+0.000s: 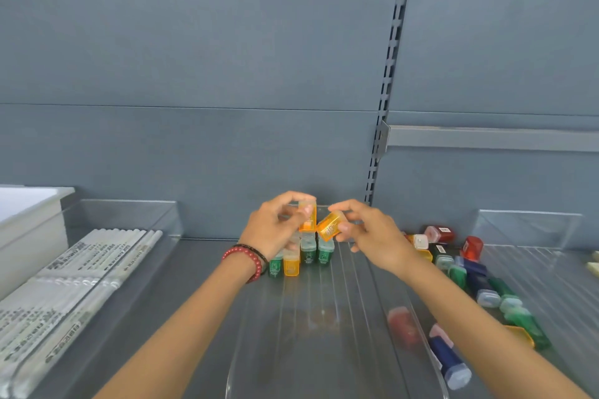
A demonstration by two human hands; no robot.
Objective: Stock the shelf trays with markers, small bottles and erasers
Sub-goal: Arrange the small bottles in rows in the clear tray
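My left hand (275, 227) pinches an upright orange bottle (308, 217) above a small stack at the back of the clear middle tray (324, 317). My right hand (369, 230) pinches a second orange bottle (329, 226), tilted, right beside the first. Below them stand green bottles (316, 251) and an orange one (291, 264) in rows. Loose bottles in red, green, blue and orange (479, 282) lie on the shelf to the right of the tray.
A clear tray on the left holds white markers (81, 272). A white box (29, 214) stands at the far left. Another clear tray (534, 236) sits at the right. The blue back wall and a slotted upright (385, 91) rise behind.
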